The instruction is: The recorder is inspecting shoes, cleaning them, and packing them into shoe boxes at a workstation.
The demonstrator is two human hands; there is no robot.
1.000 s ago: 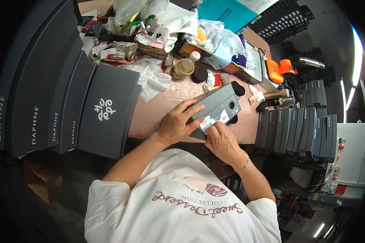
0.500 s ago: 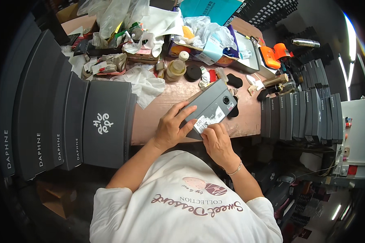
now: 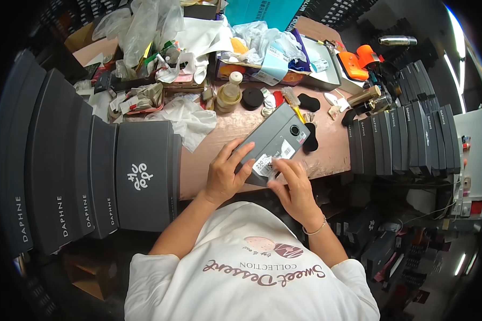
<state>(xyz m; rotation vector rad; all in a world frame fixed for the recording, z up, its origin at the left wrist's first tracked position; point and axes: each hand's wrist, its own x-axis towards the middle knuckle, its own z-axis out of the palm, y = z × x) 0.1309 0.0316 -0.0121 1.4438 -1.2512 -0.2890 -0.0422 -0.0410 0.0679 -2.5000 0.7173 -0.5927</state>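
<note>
Left hand (image 3: 225, 179) presses flat to steady a grey box (image 3: 273, 143) on the surface (image 3: 332, 152) while right-hand fingers (image 3: 280, 170) pinch its white label (image 3: 264, 163).

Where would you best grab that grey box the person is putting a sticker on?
Probably by the long sides of the grey box, coming from above at its far end. It lies flat and slanted on the table; the left hand and right hand cover the near end.
</note>
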